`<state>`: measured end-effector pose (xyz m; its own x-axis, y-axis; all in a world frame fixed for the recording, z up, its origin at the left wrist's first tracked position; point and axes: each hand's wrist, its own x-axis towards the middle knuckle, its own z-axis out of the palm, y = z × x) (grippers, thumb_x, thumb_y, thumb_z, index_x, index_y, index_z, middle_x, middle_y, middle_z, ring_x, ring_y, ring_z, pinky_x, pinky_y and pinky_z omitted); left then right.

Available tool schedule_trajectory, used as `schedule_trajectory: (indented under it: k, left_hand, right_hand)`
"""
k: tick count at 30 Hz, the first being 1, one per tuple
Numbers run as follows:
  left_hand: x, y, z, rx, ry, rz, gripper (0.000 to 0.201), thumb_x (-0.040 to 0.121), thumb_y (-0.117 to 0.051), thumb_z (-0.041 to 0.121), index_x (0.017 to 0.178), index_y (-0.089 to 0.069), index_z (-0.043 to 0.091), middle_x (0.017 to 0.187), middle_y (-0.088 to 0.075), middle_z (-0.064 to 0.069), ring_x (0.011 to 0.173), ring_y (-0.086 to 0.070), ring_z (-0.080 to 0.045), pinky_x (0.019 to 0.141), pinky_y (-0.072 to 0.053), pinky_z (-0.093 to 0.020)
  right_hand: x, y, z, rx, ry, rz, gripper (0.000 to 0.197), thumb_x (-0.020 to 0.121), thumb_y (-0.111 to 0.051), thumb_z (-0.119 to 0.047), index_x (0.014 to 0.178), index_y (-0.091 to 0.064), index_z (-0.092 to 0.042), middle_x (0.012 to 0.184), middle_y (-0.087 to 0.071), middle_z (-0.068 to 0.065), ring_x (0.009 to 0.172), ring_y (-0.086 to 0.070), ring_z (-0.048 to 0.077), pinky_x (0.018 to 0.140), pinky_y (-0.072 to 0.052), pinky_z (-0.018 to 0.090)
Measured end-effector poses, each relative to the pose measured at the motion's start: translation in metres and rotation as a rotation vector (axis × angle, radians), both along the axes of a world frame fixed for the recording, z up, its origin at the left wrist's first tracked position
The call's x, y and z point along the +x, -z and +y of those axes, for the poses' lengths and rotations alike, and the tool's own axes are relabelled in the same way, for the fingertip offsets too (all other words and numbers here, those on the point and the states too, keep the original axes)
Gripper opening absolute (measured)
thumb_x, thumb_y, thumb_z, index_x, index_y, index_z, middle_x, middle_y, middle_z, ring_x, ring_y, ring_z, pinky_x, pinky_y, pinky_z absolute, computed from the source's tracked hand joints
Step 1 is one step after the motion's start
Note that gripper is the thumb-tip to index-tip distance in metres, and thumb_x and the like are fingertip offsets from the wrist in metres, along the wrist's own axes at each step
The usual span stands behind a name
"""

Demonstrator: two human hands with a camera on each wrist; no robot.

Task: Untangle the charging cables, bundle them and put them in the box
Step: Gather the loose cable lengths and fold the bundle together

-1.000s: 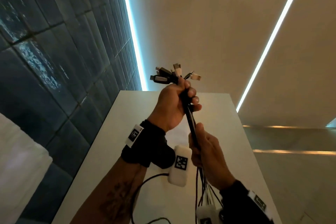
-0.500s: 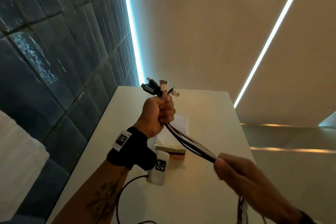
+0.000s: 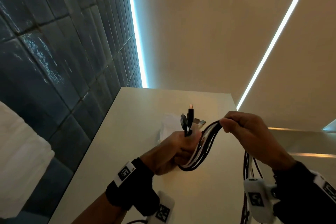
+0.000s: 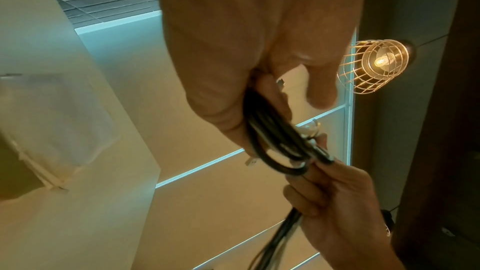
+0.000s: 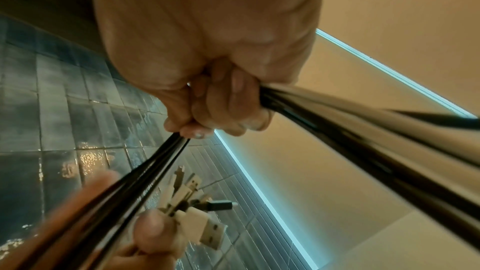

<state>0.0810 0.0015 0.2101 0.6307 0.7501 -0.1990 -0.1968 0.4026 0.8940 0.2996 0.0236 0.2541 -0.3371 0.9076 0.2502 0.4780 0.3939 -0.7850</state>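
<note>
A bunch of black and white charging cables (image 3: 203,148) is held above the white table (image 3: 138,114). My left hand (image 3: 183,144) grips the bunch just below its plugs (image 3: 190,114), which stick up out of the fist. From there the cables sag in a loop and rise to my right hand (image 3: 230,123), which pinches them close beside the left. The remaining length hangs down under the right wrist. In the right wrist view the right hand (image 5: 213,110) curls round the cables (image 5: 155,161), with the plugs (image 5: 197,208) beyond. A pale box (image 3: 168,123) lies on the table behind the left hand.
A dark tiled wall (image 3: 54,60) runs along the table's left side, with a lit strip (image 3: 136,32) at its top. The box (image 4: 52,126) shows at the left of the left wrist view, and a wire-cage lamp (image 4: 376,65) glows at the right.
My right hand slid down the cables, pulled them out to the right, then came back up beside the left hand, folding them into a loop. The left hand has dropped lower.
</note>
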Motion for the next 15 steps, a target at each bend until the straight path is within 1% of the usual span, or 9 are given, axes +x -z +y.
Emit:
schedule_trajectory:
  k: [2, 4, 5, 6, 8, 10, 11, 13, 15]
  left_hand:
    - [0.002, -0.001, -0.004, 0.09, 0.023, 0.129, 0.035, 0.081, -0.072, 0.036, 0.102, -0.065, 0.009, 0.078, -0.042, -0.013, 0.053, -0.038, -0.009, 0.047, -0.027, -0.017]
    - [0.006, -0.001, -0.006, 0.117, 0.017, 0.202, 0.033, 0.079, -0.076, 0.027, 0.102, -0.067, 0.006, 0.092, -0.062, -0.017, 0.07, -0.057, -0.018, 0.064, -0.044, -0.02]
    - [0.007, 0.001, -0.005, 0.116, 0.008, 0.216, 0.029, 0.082, -0.075, 0.022, 0.101, -0.066, 0.002, 0.091, -0.067, -0.015, 0.072, -0.059, -0.015, 0.068, -0.045, -0.019]
    - [0.009, 0.0, -0.006, 0.104, 0.003, 0.219, 0.02, 0.085, -0.071, 0.016, 0.098, -0.065, 0.001, 0.081, -0.068, -0.006, 0.066, -0.058, -0.009, 0.066, -0.044, -0.015]
    - [0.01, 0.001, -0.007, 0.087, 0.009, 0.218, 0.007, 0.087, -0.066, 0.01, 0.091, -0.069, 0.006, 0.073, -0.065, 0.006, 0.066, -0.058, -0.004, 0.068, -0.045, -0.017]
    - [0.011, 0.004, -0.008, 0.075, 0.037, 0.182, 0.008, 0.085, -0.063, 0.012, 0.086, -0.071, 0.011, 0.082, -0.068, 0.002, 0.08, -0.062, -0.011, 0.081, -0.047, -0.028]
    - [0.011, 0.006, -0.008, 0.064, 0.072, 0.139, 0.01, 0.088, -0.061, 0.012, 0.088, -0.069, 0.008, 0.088, -0.069, -0.003, 0.086, -0.064, -0.017, 0.085, -0.049, -0.032]
    - [0.015, 0.009, -0.011, -0.006, 0.137, 0.026, 0.014, 0.095, -0.053, 0.011, 0.089, -0.065, 0.005, 0.089, -0.069, -0.007, 0.079, -0.066, -0.02, 0.078, -0.053, -0.033]
    - [0.021, 0.012, -0.014, -0.11, 0.149, -0.058, 0.017, 0.097, -0.049, 0.014, 0.085, -0.06, 0.011, 0.071, -0.061, 0.001, 0.056, -0.056, -0.009, 0.057, -0.047, -0.023]
  right_hand:
    - [-0.006, 0.002, 0.005, 0.013, -0.025, -0.027, 0.035, 0.095, -0.057, -0.014, 0.061, -0.054, -0.024, 0.05, -0.048, -0.014, 0.046, -0.039, 0.005, 0.049, -0.03, 0.013]
    - [-0.009, 0.005, 0.009, 0.013, -0.044, -0.046, 0.035, 0.095, -0.056, -0.014, 0.063, -0.055, -0.027, 0.052, -0.051, -0.015, 0.048, -0.042, 0.005, 0.051, -0.033, 0.013]
    - [-0.01, 0.007, 0.011, 0.01, -0.051, -0.055, 0.034, 0.095, -0.056, -0.015, 0.064, -0.055, -0.029, 0.055, -0.053, -0.015, 0.05, -0.044, 0.005, 0.052, -0.034, 0.014]
    - [-0.011, 0.008, 0.012, 0.002, -0.06, -0.067, 0.034, 0.095, -0.056, -0.016, 0.065, -0.056, -0.031, 0.057, -0.055, -0.015, 0.052, -0.045, 0.005, 0.053, -0.036, 0.015]
    - [-0.012, 0.01, 0.013, -0.026, -0.088, -0.085, 0.033, 0.095, -0.055, -0.017, 0.066, -0.057, -0.032, 0.06, -0.056, -0.015, 0.054, -0.046, 0.005, 0.054, -0.037, 0.016]
    - [-0.01, 0.012, 0.012, -0.068, -0.111, -0.093, 0.032, 0.096, -0.055, -0.017, 0.067, -0.058, -0.03, 0.058, -0.057, -0.017, 0.052, -0.046, 0.003, 0.053, -0.036, 0.014]
    - [-0.009, 0.013, 0.012, -0.096, -0.119, -0.09, 0.031, 0.096, -0.054, -0.017, 0.067, -0.059, -0.027, 0.055, -0.056, -0.016, 0.05, -0.045, 0.003, 0.051, -0.035, 0.013]
    - [-0.004, 0.015, 0.013, -0.153, -0.128, -0.075, 0.03, 0.097, -0.054, -0.018, 0.068, -0.06, -0.017, 0.048, -0.048, -0.011, 0.045, -0.039, 0.004, 0.047, -0.03, 0.013]
    - [0.003, 0.018, 0.014, -0.199, -0.141, -0.052, 0.031, 0.097, -0.053, -0.022, 0.068, -0.057, -0.011, 0.046, -0.04, -0.009, 0.043, -0.033, 0.004, 0.046, -0.028, 0.013]
